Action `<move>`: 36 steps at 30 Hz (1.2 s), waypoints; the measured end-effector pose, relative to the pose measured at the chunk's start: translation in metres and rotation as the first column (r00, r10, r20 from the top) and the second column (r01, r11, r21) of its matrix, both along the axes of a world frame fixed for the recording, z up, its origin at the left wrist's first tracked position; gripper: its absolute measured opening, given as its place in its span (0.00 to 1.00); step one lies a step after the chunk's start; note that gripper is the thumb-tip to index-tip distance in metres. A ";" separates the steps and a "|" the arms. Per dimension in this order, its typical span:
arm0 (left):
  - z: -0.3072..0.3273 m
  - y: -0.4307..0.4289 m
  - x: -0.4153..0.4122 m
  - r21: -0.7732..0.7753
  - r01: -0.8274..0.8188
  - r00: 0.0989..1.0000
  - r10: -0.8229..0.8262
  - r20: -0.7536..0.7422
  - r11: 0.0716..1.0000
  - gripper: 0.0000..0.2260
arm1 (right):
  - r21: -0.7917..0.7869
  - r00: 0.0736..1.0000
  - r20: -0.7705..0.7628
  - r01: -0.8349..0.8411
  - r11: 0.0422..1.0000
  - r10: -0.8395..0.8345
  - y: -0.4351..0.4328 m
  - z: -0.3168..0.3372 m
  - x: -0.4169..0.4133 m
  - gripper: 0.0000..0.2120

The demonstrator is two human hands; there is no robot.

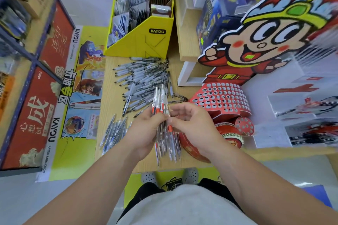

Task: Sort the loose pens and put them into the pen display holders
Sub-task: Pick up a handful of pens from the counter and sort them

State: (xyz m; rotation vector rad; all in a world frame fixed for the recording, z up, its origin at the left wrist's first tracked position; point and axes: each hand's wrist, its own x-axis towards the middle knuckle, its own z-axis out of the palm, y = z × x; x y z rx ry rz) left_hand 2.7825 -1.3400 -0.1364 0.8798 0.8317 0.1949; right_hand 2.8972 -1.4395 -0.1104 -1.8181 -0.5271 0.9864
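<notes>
My left hand [146, 129] is closed around a bundle of red-grip pens [160, 100] that stick up above the fist and hang below it. My right hand [190, 120] pinches one pen of that bundle between thumb and fingers, right beside the left hand. A big heap of loose black pens [144, 78] lies on the wooden table [109, 82] beyond my hands. A smaller pile of blue pens [115, 131] lies at the near left. The red pen display holder [221, 98], full of round holes, stands to the right under a cartoon figure.
A yellow card display box [146, 40] stands at the table's far end. The cartoon cardboard figure [256, 38] rises at the right. A red drum-shaped display [230, 133] sits by my right wrist. Shelving with red banners [42, 97] runs along the left.
</notes>
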 end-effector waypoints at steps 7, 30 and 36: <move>0.045 -0.022 0.028 -0.117 -0.015 0.993 0.028 0.115 0.993 0.14 | 0.079 0.992 -0.116 -0.037 0.996 0.047 -0.020 0.041 0.041 0.18; 0.104 -0.193 0.196 -0.138 -0.348 0.935 0.354 0.016 0.927 0.37 | 0.322 0.979 -0.080 -0.152 0.935 0.186 -0.164 0.072 0.245 0.13; 0.125 -0.218 0.234 -0.131 -0.360 0.929 0.368 0.044 0.924 0.34 | 0.457 0.998 0.030 -0.070 0.887 0.063 -0.196 0.093 0.287 0.11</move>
